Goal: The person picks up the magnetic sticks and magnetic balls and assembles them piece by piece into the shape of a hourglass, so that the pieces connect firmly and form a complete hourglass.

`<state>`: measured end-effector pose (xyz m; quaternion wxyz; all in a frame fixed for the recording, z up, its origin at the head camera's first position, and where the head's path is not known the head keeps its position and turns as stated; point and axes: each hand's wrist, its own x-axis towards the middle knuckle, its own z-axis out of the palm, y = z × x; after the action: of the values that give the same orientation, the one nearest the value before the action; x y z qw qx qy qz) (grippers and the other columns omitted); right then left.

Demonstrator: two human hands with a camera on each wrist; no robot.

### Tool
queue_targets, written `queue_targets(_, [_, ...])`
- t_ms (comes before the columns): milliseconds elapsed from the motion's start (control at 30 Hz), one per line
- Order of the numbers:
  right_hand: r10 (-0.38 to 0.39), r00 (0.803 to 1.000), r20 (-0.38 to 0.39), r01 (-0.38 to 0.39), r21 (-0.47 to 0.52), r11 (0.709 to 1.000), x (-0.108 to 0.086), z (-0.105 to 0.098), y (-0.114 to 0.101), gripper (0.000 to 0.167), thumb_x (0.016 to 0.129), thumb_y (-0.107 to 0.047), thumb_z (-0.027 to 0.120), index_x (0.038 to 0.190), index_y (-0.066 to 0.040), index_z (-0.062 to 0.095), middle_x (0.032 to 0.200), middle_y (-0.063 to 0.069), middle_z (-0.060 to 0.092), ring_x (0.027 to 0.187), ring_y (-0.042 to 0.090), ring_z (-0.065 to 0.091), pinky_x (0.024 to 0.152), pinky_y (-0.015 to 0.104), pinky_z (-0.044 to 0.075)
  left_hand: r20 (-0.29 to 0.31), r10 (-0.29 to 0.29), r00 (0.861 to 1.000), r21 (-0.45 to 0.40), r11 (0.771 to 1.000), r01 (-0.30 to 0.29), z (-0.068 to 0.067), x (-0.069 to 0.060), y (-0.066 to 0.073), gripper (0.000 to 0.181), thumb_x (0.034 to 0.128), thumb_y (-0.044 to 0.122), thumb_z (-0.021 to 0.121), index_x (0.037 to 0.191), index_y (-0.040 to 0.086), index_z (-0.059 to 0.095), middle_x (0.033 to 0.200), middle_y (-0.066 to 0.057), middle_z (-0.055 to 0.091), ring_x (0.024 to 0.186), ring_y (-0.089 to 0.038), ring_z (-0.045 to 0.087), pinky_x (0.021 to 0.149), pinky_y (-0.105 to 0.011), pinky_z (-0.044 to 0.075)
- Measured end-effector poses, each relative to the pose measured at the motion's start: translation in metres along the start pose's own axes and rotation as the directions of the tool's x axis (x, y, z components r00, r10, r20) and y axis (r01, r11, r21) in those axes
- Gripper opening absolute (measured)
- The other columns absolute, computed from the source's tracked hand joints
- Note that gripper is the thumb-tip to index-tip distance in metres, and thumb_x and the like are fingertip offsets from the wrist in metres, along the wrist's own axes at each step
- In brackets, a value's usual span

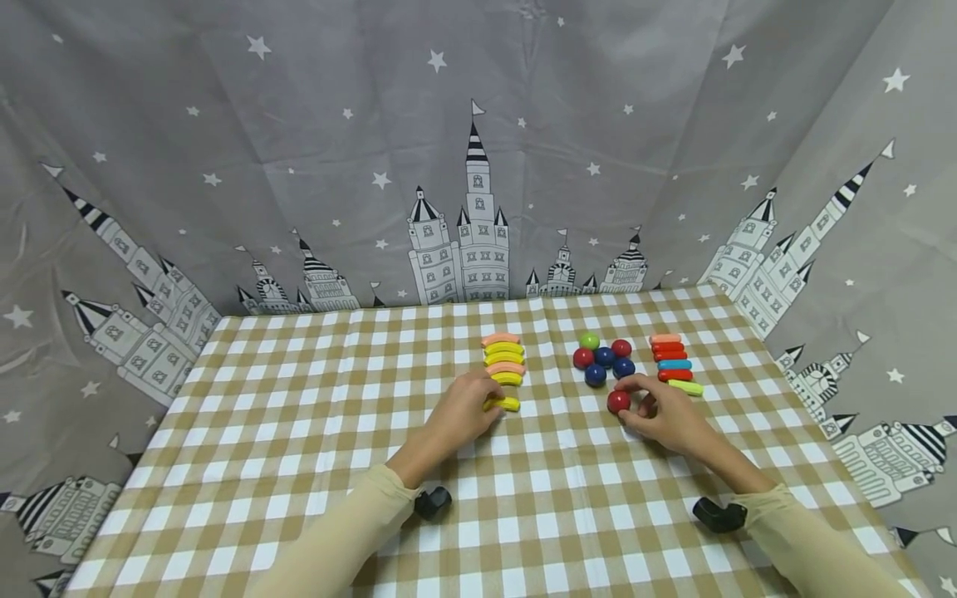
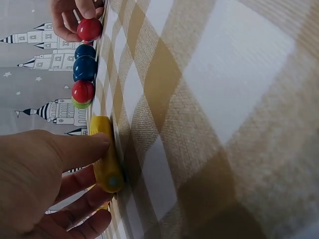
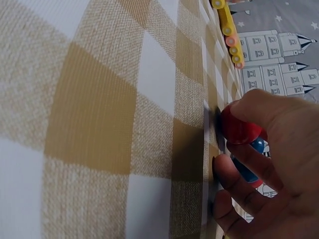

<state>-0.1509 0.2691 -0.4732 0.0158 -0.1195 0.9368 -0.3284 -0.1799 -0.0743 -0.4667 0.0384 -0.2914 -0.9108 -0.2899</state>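
My left hand point(image 1: 467, 407) pinches a yellow curved, banana-shaped piece point(image 1: 510, 404) between thumb and fingers, low over the tablecloth. In the left wrist view the thumb lies on top of this yellow piece point(image 2: 106, 157). Just beyond it is a column of similar yellow and salmon curved pieces point(image 1: 504, 359). On the right, my right hand point(image 1: 668, 418) pinches a shiny red ball point(image 1: 618, 402) between thumb and index finger, as the right wrist view shows with the red ball point(image 3: 239, 124). Behind that ball sits a cluster of red, dark blue and green balls, among them a blue ball point(image 1: 595, 374).
A column of short rounded sticks stands right of the balls, with a blue stick point(image 1: 674, 365) and a light green stick point(image 1: 685, 387). A checked tablecloth point(image 1: 299, 432) covers the table. Behind it hangs a grey curtain point(image 1: 336, 166) printed with castles and stars.
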Motion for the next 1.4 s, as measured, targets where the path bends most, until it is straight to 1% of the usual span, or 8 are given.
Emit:
queue_targets(167, [0.011,1.0,-0.015,-0.011,-0.01,1.0,-0.001,0.001,-0.002,0.038,0.087,-0.014,0.083,0.122,-0.01,0.068,0.106,0.005,0.069,0.08,0.017,0.058,0.07,0.026,0.052,0.019,-0.008,1.0,0.009,1.0,0.007,0.003,0.003,-0.002,0.014,0.0852,0.009,0.084,0.098,0.006,0.079,0.095,-0.005,0.075,0.088,-0.02,0.068,0.078,-0.035,0.057])
queue_targets(433, [-0.005,1.0,-0.017,0.005,0.004,1.0,-0.002,0.0,-0.003,0.038,0.086,-0.007,0.081,0.121,-0.008,0.068,0.103,0.006,0.068,0.076,0.017,0.058,0.066,0.025,0.05,0.033,-0.078,0.996,-0.056,0.995,0.079,0.004,0.007,-0.006,0.017,0.0834,0.013,0.086,0.098,0.009,0.08,0.09,0.0,0.072,0.08,-0.015,0.063,0.073,-0.031,0.052])
queue_targets(567, [-0.07,0.997,-0.019,0.071,0.031,0.997,-0.002,0.003,-0.006,0.037,0.084,-0.004,0.081,0.119,-0.007,0.068,0.099,0.004,0.067,0.075,0.017,0.058,0.064,0.024,0.049,0.034,-0.088,0.996,-0.082,0.993,0.09,0.002,0.004,-0.006,0.013,0.0832,0.011,0.085,0.094,0.009,0.078,0.083,0.003,0.067,0.072,-0.011,0.057,0.067,-0.028,0.049])
queue_targets(700, [-0.156,0.987,-0.022,0.157,0.057,0.986,-0.001,0.009,-0.011,0.036,0.083,-0.003,0.082,0.116,-0.007,0.069,0.09,0.002,0.064,0.072,0.016,0.057,0.063,0.024,0.048,0.022,-0.09,0.996,-0.13,0.987,0.092,-0.001,0.0,-0.007,0.014,0.0832,0.01,0.085,0.091,0.008,0.073,0.081,0.002,0.065,0.071,-0.012,0.056,0.066,-0.028,0.049])
queue_targets(833, [-0.159,0.987,-0.006,0.159,0.075,0.984,0.0,0.014,-0.02,0.037,0.083,-0.006,0.083,0.117,-0.01,0.07,0.086,0.0,0.063,0.071,0.013,0.056,0.061,0.023,0.048,0.019,-0.115,0.993,-0.16,0.98,0.116,-0.002,-0.004,-0.009,0.017,0.0842,0.011,0.084,0.09,0.009,0.069,0.08,0.002,0.063,0.072,-0.013,0.055,0.065,-0.028,0.048])
queue_targets(933, [-0.149,0.989,0.022,0.147,0.09,0.985,0.002,0.016,-0.031,0.037,0.084,-0.008,0.083,0.118,-0.011,0.069,0.091,0.001,0.065,0.072,0.013,0.057,0.063,0.023,0.049,0.014,-0.126,0.992,-0.169,0.977,0.126,-0.002,-0.007,-0.012,0.016,0.0845,0.011,0.083,0.091,0.01,0.069,0.077,0.003,0.062,0.07,-0.012,0.053,0.063,-0.027,0.046])
queue_targets(1167, [-0.183,0.981,0.062,0.176,0.109,0.978,0.012,0.027,-0.058,0.033,0.086,-0.007,0.081,0.117,-0.011,0.07,0.097,-0.001,0.069,0.07,0.014,0.058,0.062,0.024,0.049,-0.025,-0.096,0.995,-0.185,0.979,0.09,-0.004,-0.015,-0.017,0.015,0.0828,0.006,0.083,0.096,0.006,0.075,0.076,0.002,0.065,0.067,-0.014,0.056,0.062,-0.024,0.045])
queue_targets(1400, [-0.161,0.98,0.121,0.144,0.137,0.98,0.023,0.042,-0.079,0.037,0.086,-0.01,0.08,0.121,-0.012,0.069,0.106,-0.002,0.07,0.072,0.015,0.058,0.063,0.025,0.05,-0.008,-0.131,0.991,-0.213,0.969,0.127,-0.007,-0.019,-0.016,0.014,0.0838,0.008,0.085,0.094,0.007,0.075,0.075,0.004,0.064,0.067,-0.013,0.056,0.061,-0.024,0.046])
